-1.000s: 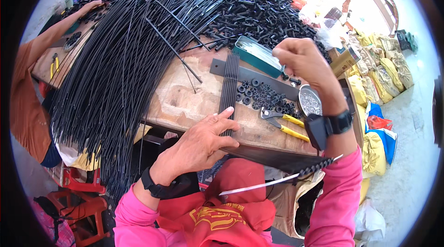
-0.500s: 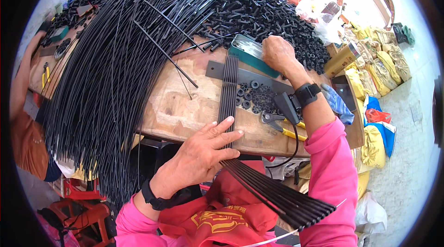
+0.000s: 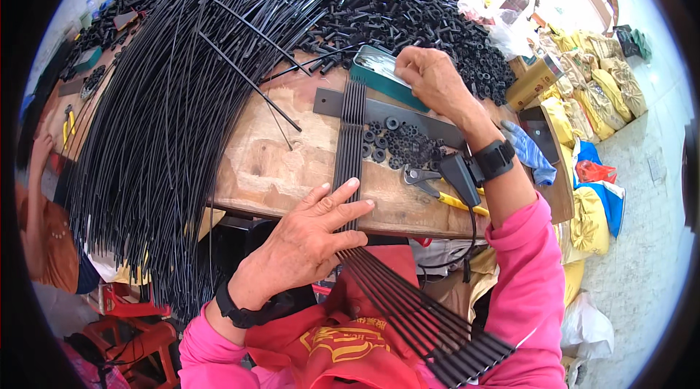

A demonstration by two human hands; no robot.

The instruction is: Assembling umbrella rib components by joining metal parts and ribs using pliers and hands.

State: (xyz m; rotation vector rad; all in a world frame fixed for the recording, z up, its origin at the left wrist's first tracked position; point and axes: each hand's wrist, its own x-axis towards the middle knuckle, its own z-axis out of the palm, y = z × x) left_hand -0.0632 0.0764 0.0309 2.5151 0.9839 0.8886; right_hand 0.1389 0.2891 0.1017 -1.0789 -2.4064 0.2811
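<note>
My left hand (image 3: 306, 232) lies across a flat row of thin black rods (image 3: 351, 134), side by side, at the table's front edge. Its fingers are spread and press the rods from above. Past that hand the rods bend down and fan out to thicker black ends (image 3: 467, 352) over my lap. My right hand (image 3: 432, 77) is closed, fingers curled together at the right part of a green box (image 3: 390, 86) holding thin whitish pieces. What those fingertips hold is hidden. Beneath the rods a dark metal bar (image 3: 329, 102) crosses the table, with small black rings (image 3: 392, 123) beside it.
A large heap of long black rods (image 3: 168, 97) covers the left of the table (image 3: 255, 163). Behind are piled short black parts (image 3: 408, 6). Yellow-handled pliers (image 3: 452, 201) lie on the right near a gold flask (image 3: 536, 81). Another person's arm (image 3: 36, 192) shows far left.
My right hand has shifted a little along the green box, its fingers still curled. The fanned rod ends have swung lower and slightly left. My left hand stays on the rods; the whole view shifted slightly.
</note>
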